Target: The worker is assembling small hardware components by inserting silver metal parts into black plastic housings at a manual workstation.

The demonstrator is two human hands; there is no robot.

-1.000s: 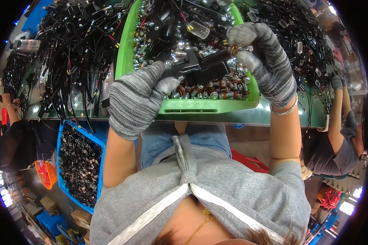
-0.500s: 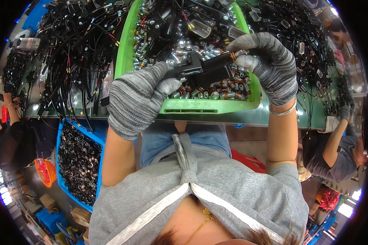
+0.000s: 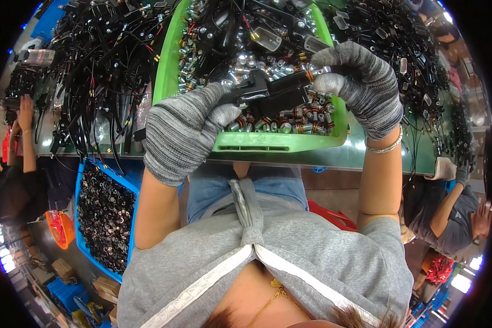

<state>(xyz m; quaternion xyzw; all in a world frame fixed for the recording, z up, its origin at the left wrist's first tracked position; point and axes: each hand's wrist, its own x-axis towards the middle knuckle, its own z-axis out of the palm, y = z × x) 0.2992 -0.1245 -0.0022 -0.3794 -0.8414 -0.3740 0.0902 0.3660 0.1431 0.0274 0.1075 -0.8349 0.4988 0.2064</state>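
Black plastic part (image 3: 270, 94) in both gloved hands' grip, left hand (image 3: 183, 131), right hand (image 3: 361, 85), above green tray (image 3: 281, 141).

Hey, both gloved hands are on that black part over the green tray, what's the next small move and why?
Probably steady the black part with the left hand and let the right hand press or seat the small copper-wound piece pinched at its end. Both hands grip the part above the green tray, and the right fingertips sit exactly where the piece meets it.
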